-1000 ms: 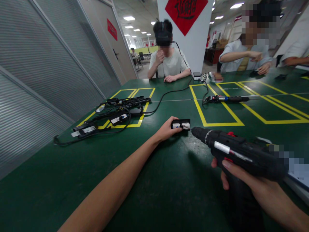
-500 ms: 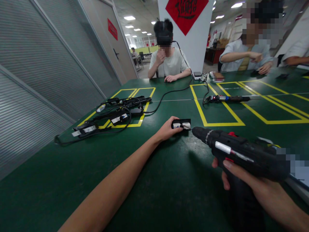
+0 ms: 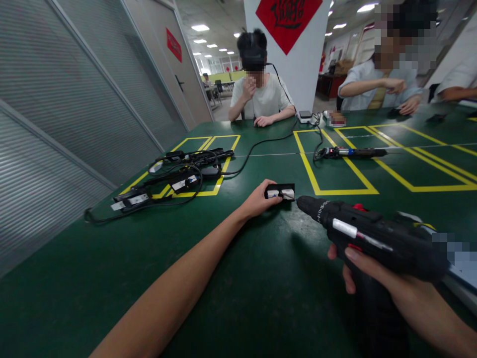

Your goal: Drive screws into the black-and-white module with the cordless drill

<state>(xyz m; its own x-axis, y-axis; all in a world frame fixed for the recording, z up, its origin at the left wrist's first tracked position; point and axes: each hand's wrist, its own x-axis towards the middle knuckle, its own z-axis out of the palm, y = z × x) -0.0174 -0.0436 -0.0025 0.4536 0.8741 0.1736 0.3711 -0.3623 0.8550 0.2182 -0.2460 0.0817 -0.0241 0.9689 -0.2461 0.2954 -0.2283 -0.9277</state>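
Observation:
My left hand point(image 3: 261, 199) grips a small black block point(image 3: 290, 187) with whitish parts on its near face, on the green table point(image 3: 231, 278). In my right hand point(image 3: 376, 271) is a black power drill point(image 3: 372, 238) with red details and a silver label, its fingers wrapped round the handle. The drill's chuck points left, and its tip is right beside the block's right end. Whether the tip touches the block I cannot tell.
Black devices with cables point(image 3: 186, 171) lie at the left within yellow tape. A dark rod-shaped device point(image 3: 354, 152) lies at the back right. A cable point(image 3: 257, 144) crosses the table. People sit across; a blurred object point(image 3: 462, 258) is at the right edge.

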